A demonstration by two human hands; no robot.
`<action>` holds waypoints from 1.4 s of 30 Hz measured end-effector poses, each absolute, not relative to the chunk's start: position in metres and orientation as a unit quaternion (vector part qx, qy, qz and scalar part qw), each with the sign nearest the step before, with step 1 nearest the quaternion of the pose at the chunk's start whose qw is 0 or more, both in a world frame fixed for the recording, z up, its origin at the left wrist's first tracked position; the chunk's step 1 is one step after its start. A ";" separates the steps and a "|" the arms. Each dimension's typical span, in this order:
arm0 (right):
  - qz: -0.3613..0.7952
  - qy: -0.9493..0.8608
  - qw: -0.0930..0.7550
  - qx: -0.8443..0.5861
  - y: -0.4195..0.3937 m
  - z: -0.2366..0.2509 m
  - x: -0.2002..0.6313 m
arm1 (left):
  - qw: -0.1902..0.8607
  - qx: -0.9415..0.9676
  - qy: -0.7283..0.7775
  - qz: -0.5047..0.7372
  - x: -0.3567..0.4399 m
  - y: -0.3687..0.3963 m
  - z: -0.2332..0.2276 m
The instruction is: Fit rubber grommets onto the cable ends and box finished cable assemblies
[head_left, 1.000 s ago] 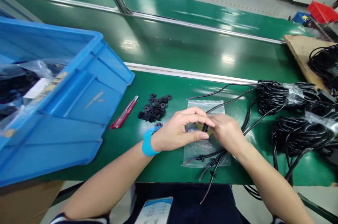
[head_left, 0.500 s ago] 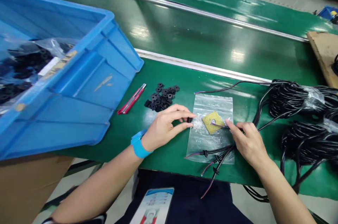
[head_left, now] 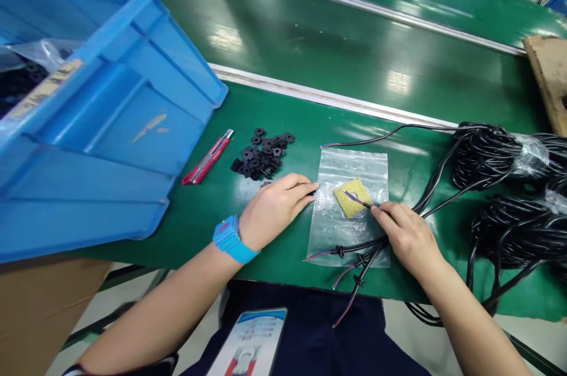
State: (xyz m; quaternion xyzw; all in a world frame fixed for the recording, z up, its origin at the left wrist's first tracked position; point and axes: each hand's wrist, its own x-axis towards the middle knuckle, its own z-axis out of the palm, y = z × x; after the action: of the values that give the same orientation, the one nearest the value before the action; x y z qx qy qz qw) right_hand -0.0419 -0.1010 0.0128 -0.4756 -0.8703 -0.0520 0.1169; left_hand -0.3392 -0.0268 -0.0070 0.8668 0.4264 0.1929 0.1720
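- Pinching the thin wire end (head_left: 359, 201) w/ our right hand (head_left: 410, 235): fingers nearly closed on it, tip lying on the yellow pad (head_left: 353, 199), which sits on the clear zip bag (head_left: 352, 205).
- Left hand (head_left: 274, 206) rests on the surface (head_left: 274, 104) just left of the bag, fingers curled close together; something small and dark may be between the tips, can't tell for sure.
- To do it well, we judge: grip close to the tip, since the wire looks limp, and steady the slick bag so it doesn't slide.
- Pad: squarish, spongy-looking, matte, w/ a hole in it. Bag: glossy, crinkled film.
- Black washers (head_left: 263, 153) in a loose pile nearby, flat w/ centre holes; red utility knife (head_left: 208, 157) beside them.
- Cable coils (head_left: 491, 154) to the right, round, rubbery-looking jackets, partly wrapped in plastic film.
- Blue crate (head_left: 110, 122) to the left, rigid moulded plastic.
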 end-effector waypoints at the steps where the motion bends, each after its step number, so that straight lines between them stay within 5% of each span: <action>1: -0.065 -0.874 0.117 -0.468 -0.101 0.014 -0.041 | 0.165 0.870 0.425 0.186 -0.339 -0.026 -0.007; 10: -0.087 -0.864 0.084 -0.489 -0.098 0.009 -0.036 | 0.206 0.839 0.443 0.238 -0.337 -0.025 0.001; 18: -0.077 -0.845 0.246 -0.468 -0.099 0.015 -0.036 | 0.609 0.528 0.458 0.373 -0.323 -0.018 0.021; 23: -0.079 -0.778 0.368 -0.502 -0.099 0.029 -0.043 | 0.735 0.396 0.388 0.389 -0.300 -0.017 0.016; 42: -0.110 -0.764 0.363 -0.522 -0.101 0.035 -0.045 | 0.812 0.313 0.337 0.359 -0.288 -0.024 0.022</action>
State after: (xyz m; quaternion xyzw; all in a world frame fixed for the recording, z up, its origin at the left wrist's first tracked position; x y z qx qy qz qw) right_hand -0.0448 -0.1005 0.0348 -0.5221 -0.7638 -0.1096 0.3632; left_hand -0.2881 -0.0241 0.0217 0.3134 0.3367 0.3586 0.8123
